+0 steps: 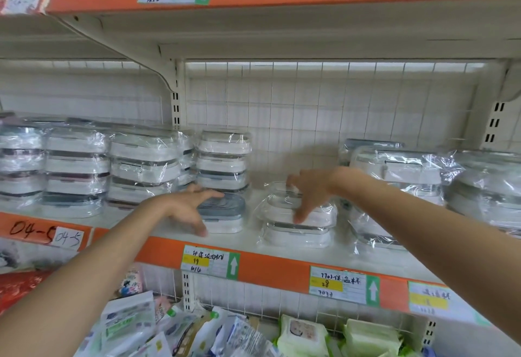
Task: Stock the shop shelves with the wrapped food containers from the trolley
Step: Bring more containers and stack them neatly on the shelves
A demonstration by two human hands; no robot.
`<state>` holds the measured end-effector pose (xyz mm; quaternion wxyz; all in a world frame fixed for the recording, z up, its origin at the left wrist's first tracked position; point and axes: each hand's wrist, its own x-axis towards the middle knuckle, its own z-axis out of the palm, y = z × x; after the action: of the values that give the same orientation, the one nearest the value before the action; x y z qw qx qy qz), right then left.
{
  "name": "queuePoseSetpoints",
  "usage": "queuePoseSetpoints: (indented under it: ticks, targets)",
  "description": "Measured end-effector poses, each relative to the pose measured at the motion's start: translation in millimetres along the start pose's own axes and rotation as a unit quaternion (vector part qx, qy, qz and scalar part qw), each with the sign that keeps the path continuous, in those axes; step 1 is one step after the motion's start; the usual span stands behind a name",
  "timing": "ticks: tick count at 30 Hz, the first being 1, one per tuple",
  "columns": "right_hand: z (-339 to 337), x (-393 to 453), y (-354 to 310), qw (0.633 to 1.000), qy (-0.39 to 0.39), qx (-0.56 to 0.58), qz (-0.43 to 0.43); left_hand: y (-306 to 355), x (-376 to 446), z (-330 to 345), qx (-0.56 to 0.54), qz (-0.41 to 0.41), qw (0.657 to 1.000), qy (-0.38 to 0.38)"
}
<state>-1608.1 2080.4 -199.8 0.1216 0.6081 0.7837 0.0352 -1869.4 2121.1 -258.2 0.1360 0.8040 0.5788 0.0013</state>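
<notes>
Wrapped containers [298, 215] [222, 213] on shelf [158, 229], one under each hand [307, 190] [191, 204]

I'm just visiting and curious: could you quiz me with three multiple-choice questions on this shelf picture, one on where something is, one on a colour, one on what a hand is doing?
1. Where does the grey-lidded container sit?
A. on the top shelf
B. on the middle shelf, under the left hand
C. among the packets below

2. What colour is the shelf edge strip?
A. blue
B. green
C. orange

3. What is the right hand doing?
A. resting on the top of a wrapped stack of two containers
B. hanging idle
C. pulling a price label

Answers: B, the left hand lies on its lid; C, the strip is plainly orange; A, its fingers spread over the upper container.
</notes>
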Motion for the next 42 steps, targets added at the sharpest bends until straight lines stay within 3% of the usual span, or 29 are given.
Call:
queuePoseSetpoints:
  ticks: [7,14,18,22,26,31,37,42]
  targets:
    - [1,1,3,0.999,0.000,0.018,-0.036,-9,7,18,-0.042,0.016,0.993,0.110]
    - [9,12,-2,0.999,-0.012,0.031,-0.034,1,2,20,-0.198,-0.010,0.951,0.236]
    - [15,11,-8,0.990,0.127,0.017,-0.065,14,-14,17,-0.290,-0.045,0.913,0.284]
    - [12,9,-2,0.998,-0.024,0.003,-0.058,30,-34,13,-0.362,-0.064,0.886,0.282]
    - [10,4,-7,0.998,-0.011,0.051,-0.043,50,-36,-3,-0.346,-0.011,0.895,0.281]
    - [12,-9,-8,0.990,0.094,0.100,-0.021,79,4,-23,-0.325,0.058,0.904,0.272]
    - [16,-13,-14,0.984,0.118,0.134,0.008,94,66,-23,-0.318,0.079,0.919,0.219]
    - [2,-12,-10,0.981,0.069,0.177,0.032,98,97,-24,-0.300,0.110,0.933,0.163]
